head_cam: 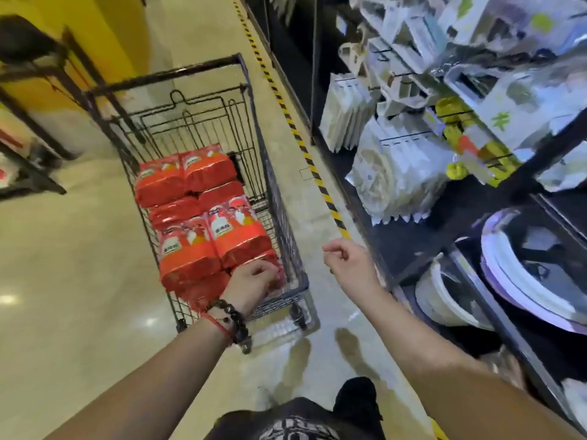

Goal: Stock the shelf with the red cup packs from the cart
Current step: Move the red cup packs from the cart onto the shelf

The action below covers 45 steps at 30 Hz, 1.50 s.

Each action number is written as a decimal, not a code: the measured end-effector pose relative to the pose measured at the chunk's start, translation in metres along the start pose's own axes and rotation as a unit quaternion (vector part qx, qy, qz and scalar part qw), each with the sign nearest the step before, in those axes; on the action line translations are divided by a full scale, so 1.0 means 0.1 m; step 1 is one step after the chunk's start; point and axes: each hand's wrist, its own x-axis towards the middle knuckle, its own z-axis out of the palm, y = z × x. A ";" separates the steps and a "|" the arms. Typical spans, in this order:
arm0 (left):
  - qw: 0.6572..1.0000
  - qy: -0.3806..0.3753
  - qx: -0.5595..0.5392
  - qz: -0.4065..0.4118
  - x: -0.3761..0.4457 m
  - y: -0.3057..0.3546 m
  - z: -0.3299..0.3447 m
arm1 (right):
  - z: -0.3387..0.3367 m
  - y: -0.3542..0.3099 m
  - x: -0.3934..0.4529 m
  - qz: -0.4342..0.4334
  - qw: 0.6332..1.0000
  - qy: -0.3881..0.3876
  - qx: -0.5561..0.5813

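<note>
While the dark shelf [413, 249] fills the right of the frame, the wire cart [279, 198] stands left of centre, stacked with red cup packs [203, 217]. Reaching from the lower left, the left hand [254, 281] curls its fingers onto the nearest pack [276, 265]. Right of centre, the right hand [346, 258] hangs between cart and shelf, loosely curled, holding nothing.
</note>
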 end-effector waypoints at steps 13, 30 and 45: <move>0.963 0.115 -0.226 -0.093 -0.43 -0.81 -1.70 | 1.65 -0.66 -0.31 -0.021 0.993 -0.114 -0.022; 0.948 0.149 -0.237 -0.152 0.51 -0.59 -2.15 | 2.13 -0.61 1.17 0.052 0.991 -0.118 -0.037; 0.933 0.134 -0.254 -0.219 1.18 -0.51 -2.37 | 2.39 0.29 2.52 0.255 0.942 -0.173 -0.135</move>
